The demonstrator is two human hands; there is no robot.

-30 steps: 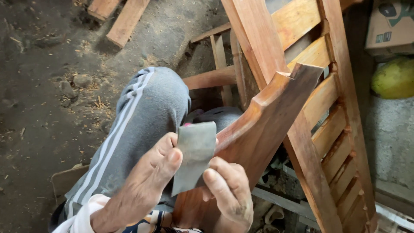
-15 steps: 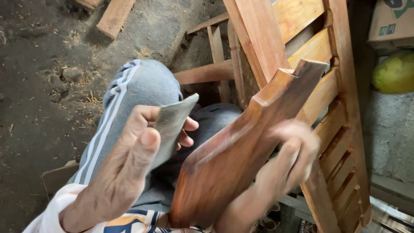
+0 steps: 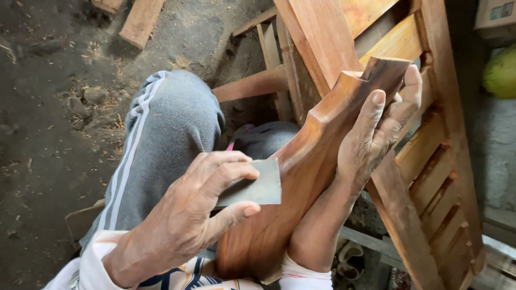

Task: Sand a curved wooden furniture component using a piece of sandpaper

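Note:
A shaped, dark-stained wooden piece [image 3: 301, 177] with a notched top end leans across my lap. My left hand [image 3: 199, 215] pinches a grey sheet of sandpaper [image 3: 258, 185] between thumb and fingers, its edge laid against the left side of the piece. My right hand [image 3: 376, 134] grips the piece near its upper end, fingers stretched up along its right edge. My knee in grey striped trousers [image 3: 161, 139] is under the left hand.
A slatted wooden frame [image 3: 424, 156] stands slanted behind the piece on the right. Loose wood offcuts [image 3: 141, 21] lie on the dirt floor at top left. A green round fruit [image 3: 501, 72] and a cardboard box [image 3: 497, 16] sit at the far right.
My right hand has let go of the sandpaper and moved up onto the top of the wooden piece. My left hand has brought the sandpaper down against the piece's left edge.

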